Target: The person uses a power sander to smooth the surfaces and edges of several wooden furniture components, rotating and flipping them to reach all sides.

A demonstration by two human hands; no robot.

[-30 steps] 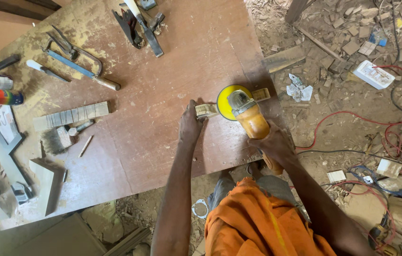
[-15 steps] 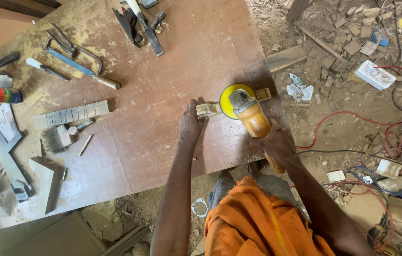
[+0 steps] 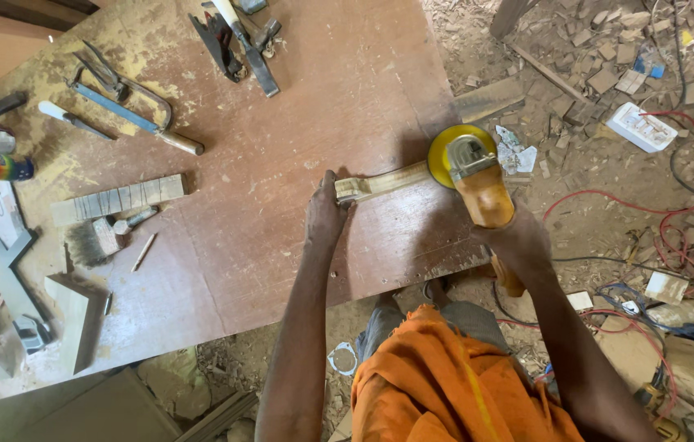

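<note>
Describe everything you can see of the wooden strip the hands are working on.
The pale narrow wooden strip lies flat on the reddish-brown plywood tabletop, running slightly uphill from left to right toward the table's right edge. Its surface looks light, raw and streaked. The left hand presses its near end down with the fingers. Its far end sits under the yellow disc of the orange-bodied handheld sander, gripped by the right hand.

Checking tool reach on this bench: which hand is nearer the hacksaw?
Left. The left hand presses the wooden strip mid-table, closer to the hacksaw; the right hand grips the sander at the table's right edge.
</note>
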